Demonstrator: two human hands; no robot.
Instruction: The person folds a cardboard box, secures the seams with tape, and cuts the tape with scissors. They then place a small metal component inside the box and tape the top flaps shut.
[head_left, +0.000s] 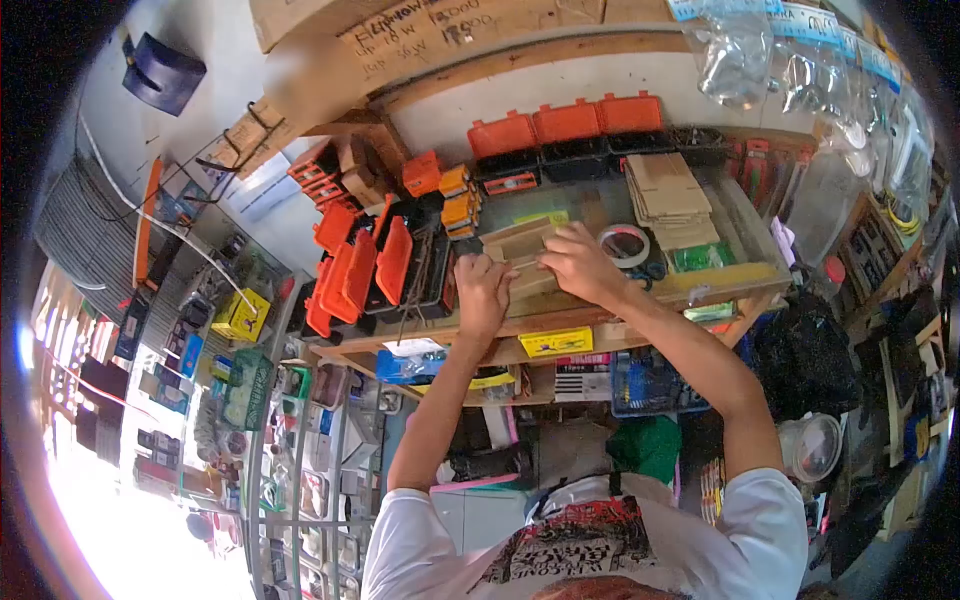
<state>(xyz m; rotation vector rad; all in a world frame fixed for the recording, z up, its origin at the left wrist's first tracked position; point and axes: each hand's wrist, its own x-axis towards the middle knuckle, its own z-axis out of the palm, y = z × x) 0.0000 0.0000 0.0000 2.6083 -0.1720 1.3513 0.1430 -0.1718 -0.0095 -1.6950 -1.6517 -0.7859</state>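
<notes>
A small brown cardboard piece (520, 242) with folded edges lies on the glass-topped counter, between my two hands. My left hand (484, 290) is closed at its lower left edge, fingers curled in a pinch. My right hand (582, 262) pinches its right side. Just right of my right hand is a roll of tape (624, 246). Further right a stack of flat brown cardboard pieces (668, 196) rests on the counter, with a green packet (700, 257) in front of it.
Black bins with open orange lids (362, 268) stand left of my hands, and more (568, 128) line the back. Small orange boxes (460, 203) are stacked behind. The counter's wooden front edge (640, 305) runs below my forearms. Plastic bags (735, 60) hang at upper right.
</notes>
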